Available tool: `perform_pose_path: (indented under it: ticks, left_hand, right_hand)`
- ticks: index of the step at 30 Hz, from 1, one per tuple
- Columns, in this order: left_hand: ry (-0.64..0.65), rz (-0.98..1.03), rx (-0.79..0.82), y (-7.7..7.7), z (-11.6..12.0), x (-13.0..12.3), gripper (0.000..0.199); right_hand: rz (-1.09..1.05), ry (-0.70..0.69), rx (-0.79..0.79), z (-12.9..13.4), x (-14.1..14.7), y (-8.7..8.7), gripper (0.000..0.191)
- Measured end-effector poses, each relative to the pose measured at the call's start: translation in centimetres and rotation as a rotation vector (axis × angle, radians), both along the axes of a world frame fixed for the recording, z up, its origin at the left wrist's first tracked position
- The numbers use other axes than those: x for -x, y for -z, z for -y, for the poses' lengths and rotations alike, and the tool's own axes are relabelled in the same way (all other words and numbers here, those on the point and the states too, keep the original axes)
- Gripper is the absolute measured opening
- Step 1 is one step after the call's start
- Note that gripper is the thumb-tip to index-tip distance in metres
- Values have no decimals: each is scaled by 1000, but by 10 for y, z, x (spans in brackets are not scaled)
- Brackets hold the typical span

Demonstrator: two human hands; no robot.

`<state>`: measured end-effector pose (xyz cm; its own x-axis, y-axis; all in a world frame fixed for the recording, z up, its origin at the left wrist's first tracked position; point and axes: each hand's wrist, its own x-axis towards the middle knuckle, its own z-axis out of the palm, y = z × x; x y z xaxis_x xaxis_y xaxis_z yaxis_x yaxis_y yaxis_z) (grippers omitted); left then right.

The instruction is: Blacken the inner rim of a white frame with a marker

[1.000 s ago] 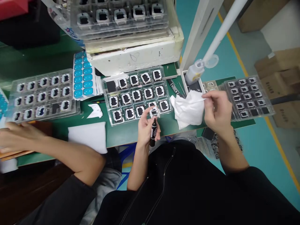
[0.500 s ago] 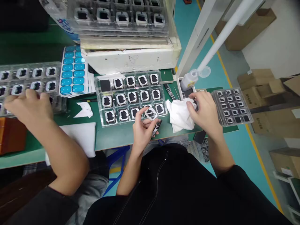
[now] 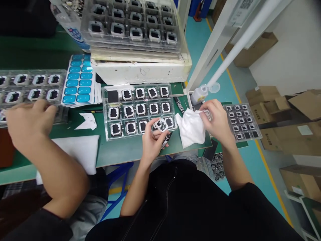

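Over worktop front edge: I see left hand fingers clamped on small frame part plus black pen; right hand fingers pinch white cloth beside parts tray.

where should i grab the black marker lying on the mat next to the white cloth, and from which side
Probably the middle of the black marker's barrel, pinched across its narrow width from above. It lies flat on the green mat between the clear parts tray and the white cloth, so its long sides are crowded while its top is open. The right hand is nearest.
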<state>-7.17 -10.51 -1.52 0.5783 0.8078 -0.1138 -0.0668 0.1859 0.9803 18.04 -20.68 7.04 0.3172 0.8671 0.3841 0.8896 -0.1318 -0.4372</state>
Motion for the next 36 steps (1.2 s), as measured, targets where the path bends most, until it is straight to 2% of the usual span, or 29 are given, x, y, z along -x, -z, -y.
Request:
perform_pose_path:
  ticks: [3, 5, 7, 9, 11, 13, 15, 18, 24, 28, 30, 33, 36]
  left_hand:
    - [-25, 20, 33, -2, 0, -1, 65]
    - [-33, 24, 49, -4, -1, -1, 66]
    - [-35, 22, 58, -5, -1, -1, 67]
    - [-38, 20, 63, -6, -1, -1, 68]
    - [-42, 19, 64, -6, -1, -1, 69]
    - [-40, 13, 63, -7, -1, -1, 69]
    - [-34, 5, 56, -8, -1, -1, 67]
    - [-29, 1, 46, -9, -1, -1, 65]
    - [-22, -2, 54, -8, -1, -1, 65]
    - [-11, 10, 61, -7, -1, -1, 65]
    - [-12, 14, 68, -6, -1, -1, 66]
    - [-19, 14, 75, -5, -1, -1, 66]
    - [-15, 21, 71, -5, -1, 0, 67]
  right_hand:
    - [-222, -46, -375, -2, 13, 17, 7]
    - [-380, -88, -564, -5, 21, 31, 11]
    - [-441, -90, -686, -6, 25, 40, 15]
    - [-393, -62, -729, -5, 26, 44, 20]
    - [-269, -20, -648, 0, 24, 42, 24]
    - [-160, 29, -501, 7, 21, 37, 25]
    - [-127, 60, -381, 13, 18, 34, 22]
    - [-142, 82, -313, 20, 17, 33, 10]
    - [-106, 188, -238, 24, 12, 31, 9]
    - [-6, 197, -365, 14, -6, 26, 2]
    - [-37, 189, -424, 9, -17, 25, 5]
    - [-141, 172, -340, 4, -34, 19, 12]
    - [-131, 65, -217, -2, -48, 8, 18]
